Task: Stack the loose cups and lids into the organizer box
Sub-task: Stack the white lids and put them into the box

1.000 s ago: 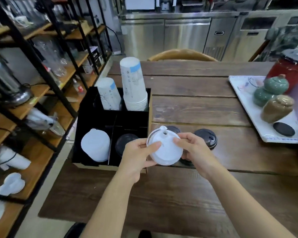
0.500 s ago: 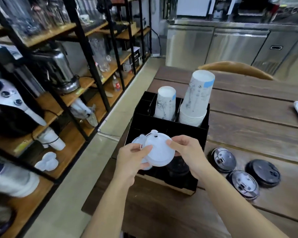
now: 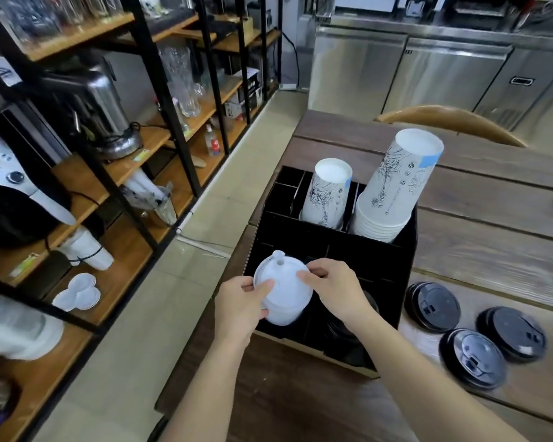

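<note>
Over organizer box, white lid spout pointing away, seemingly tilted

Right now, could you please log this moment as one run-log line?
both hands: left hand, right hand hold white lid | over organizer box front-left slot | three black lids loose on table

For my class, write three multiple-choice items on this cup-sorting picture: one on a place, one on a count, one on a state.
1. Where is the white lid?
A. over the organizer box's front-left compartment
B. on the shelf
C. on the table

2. How many black lids lie loose on the table?
A. one
B. three
C. five

3. How is the white lid held?
A. left hand only
B. right hand only
C. both hands

Key: 1 A, it hangs above that compartment; 2 B, three lie right of the box; 3 C, fingers of each hand pinch its rim.
</note>
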Motion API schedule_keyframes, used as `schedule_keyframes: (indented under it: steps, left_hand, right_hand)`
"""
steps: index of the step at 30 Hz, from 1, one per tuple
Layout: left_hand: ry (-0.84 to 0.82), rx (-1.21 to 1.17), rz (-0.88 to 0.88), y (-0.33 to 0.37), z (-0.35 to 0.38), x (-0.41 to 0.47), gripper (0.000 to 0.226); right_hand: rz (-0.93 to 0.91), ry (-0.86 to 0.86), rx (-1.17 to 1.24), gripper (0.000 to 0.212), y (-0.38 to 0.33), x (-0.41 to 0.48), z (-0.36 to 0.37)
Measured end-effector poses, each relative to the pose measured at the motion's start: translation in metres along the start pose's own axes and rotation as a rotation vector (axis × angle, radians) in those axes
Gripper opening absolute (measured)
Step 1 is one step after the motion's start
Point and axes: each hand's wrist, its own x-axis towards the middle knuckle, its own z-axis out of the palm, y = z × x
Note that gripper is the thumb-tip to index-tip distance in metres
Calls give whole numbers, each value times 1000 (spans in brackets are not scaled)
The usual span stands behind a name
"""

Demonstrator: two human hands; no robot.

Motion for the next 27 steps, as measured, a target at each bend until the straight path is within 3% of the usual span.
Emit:
schedule_keyframes:
  steps: [4,17,21,27]
  left_hand:
    - [5,-6,-18,-3,-3,7,13]
    - [50,145,15,1,-3,9,32]
    - [45,199,44,-2,-2,12,50]
    - [50,274,64,2,-1,9,27]
  right_hand:
    - [-27,1,-73,25,1,4,5]
    - [-13,-9,-196,32,-2,11,9]
    - [-10,-13,-241,33,-1,14,9]
    - [11,-32,-284,31,0,18,8]
